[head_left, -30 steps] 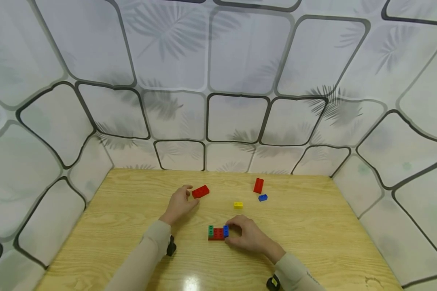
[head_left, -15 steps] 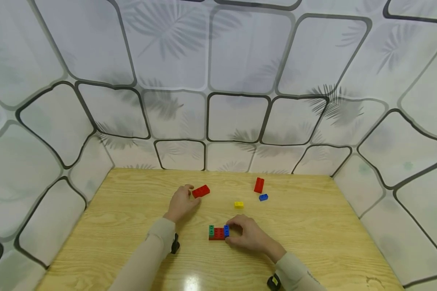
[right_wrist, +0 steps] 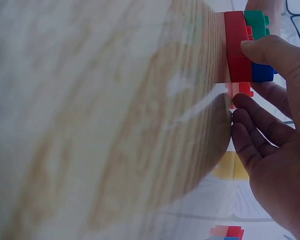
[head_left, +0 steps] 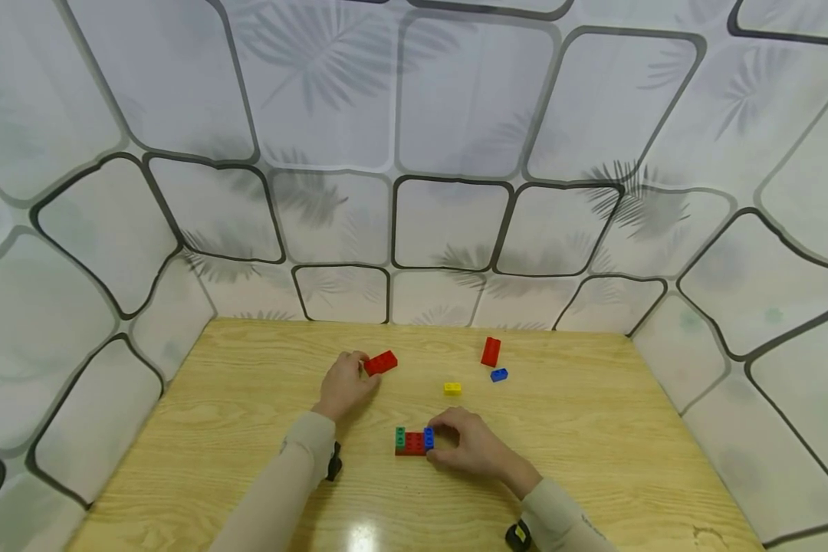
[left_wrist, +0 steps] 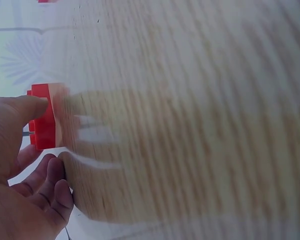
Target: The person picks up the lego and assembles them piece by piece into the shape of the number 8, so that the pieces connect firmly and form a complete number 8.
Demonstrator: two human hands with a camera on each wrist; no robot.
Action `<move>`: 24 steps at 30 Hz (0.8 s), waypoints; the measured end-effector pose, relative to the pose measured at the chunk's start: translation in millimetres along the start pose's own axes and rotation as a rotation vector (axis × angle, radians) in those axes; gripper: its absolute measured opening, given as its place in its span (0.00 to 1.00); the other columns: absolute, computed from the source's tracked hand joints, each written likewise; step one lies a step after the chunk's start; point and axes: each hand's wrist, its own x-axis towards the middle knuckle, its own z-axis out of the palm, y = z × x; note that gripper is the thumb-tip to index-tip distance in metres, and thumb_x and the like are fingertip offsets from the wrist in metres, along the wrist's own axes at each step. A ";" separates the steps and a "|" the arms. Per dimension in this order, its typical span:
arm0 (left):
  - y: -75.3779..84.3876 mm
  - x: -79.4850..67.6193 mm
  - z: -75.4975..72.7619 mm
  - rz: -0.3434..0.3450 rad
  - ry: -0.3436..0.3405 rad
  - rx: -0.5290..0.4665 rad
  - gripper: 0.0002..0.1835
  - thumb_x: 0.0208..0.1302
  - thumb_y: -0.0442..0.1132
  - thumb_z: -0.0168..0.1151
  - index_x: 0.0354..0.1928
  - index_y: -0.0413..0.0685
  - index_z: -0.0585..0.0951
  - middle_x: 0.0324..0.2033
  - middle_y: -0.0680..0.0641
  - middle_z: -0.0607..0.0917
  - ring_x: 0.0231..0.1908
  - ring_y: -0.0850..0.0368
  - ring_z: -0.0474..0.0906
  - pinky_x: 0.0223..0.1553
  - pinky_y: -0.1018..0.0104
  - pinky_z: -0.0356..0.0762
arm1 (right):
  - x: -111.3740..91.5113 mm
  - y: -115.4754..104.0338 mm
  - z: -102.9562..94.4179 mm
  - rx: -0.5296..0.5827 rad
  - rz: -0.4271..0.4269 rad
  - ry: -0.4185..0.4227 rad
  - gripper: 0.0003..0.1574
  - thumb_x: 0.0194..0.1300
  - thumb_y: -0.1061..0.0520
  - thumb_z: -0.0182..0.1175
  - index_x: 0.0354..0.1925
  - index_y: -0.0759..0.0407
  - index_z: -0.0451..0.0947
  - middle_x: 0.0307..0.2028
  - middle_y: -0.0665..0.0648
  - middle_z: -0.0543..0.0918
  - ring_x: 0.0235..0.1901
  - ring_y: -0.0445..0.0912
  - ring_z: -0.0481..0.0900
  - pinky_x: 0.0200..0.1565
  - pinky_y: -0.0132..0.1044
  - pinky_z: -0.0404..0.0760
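Observation:
My left hand (head_left: 345, 385) pinches the left end of a red toy brick (head_left: 382, 363) on the table. The left wrist view shows the thumb against the side of that studded brick (left_wrist: 44, 117), with the index finger partly hidden behind it. Nearer to me lies a small brick assembly: a red base brick (head_left: 414, 444) topped by a green brick (head_left: 400, 438) at its left end and a blue brick (head_left: 428, 438) at its right. The right hand (head_left: 471, 445) holds this assembly by its right end, its thumb on the red base (right_wrist: 236, 47) in the right wrist view.
Beyond the assembly on the wooden table (head_left: 559, 437) lie a small yellow brick (head_left: 451, 389), a small blue brick (head_left: 500, 375) and another red brick (head_left: 491, 352). Patterned fabric walls (head_left: 448, 226) rise at the table's back and sides.
The left hand has shifted slightly right, and its fingers have closed in on the end of the red brick. The right hand and the assembly stay in place.

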 end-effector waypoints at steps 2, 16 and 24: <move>-0.5 0.6 1.0 -0.004 -0.001 0.002 0.21 0.66 0.43 0.71 0.56 0.37 0.82 0.43 0.38 0.82 0.37 0.48 0.79 0.41 0.52 0.80 | 0.4 0.9 0.5 -0.002 -0.002 0.003 0.26 0.66 0.44 0.73 0.58 0.52 0.83 0.53 0.46 0.84 0.53 0.44 0.80 0.58 0.39 0.80; -5.6 -0.1 2.8 0.018 0.014 -0.004 0.19 0.68 0.43 0.71 0.53 0.36 0.83 0.40 0.39 0.83 0.35 0.50 0.78 0.39 0.54 0.79 | 0.9 1.5 0.9 -0.003 -0.011 0.007 0.26 0.66 0.43 0.73 0.58 0.52 0.83 0.54 0.47 0.84 0.55 0.45 0.80 0.59 0.41 0.80; -8.1 -2.6 -0.5 0.009 0.017 -0.085 0.19 0.68 0.44 0.69 0.52 0.36 0.83 0.41 0.41 0.87 0.36 0.52 0.81 0.42 0.55 0.82 | 0.0 0.7 -0.4 0.012 -0.003 0.002 0.26 0.66 0.44 0.73 0.58 0.52 0.83 0.55 0.48 0.85 0.55 0.46 0.80 0.60 0.42 0.80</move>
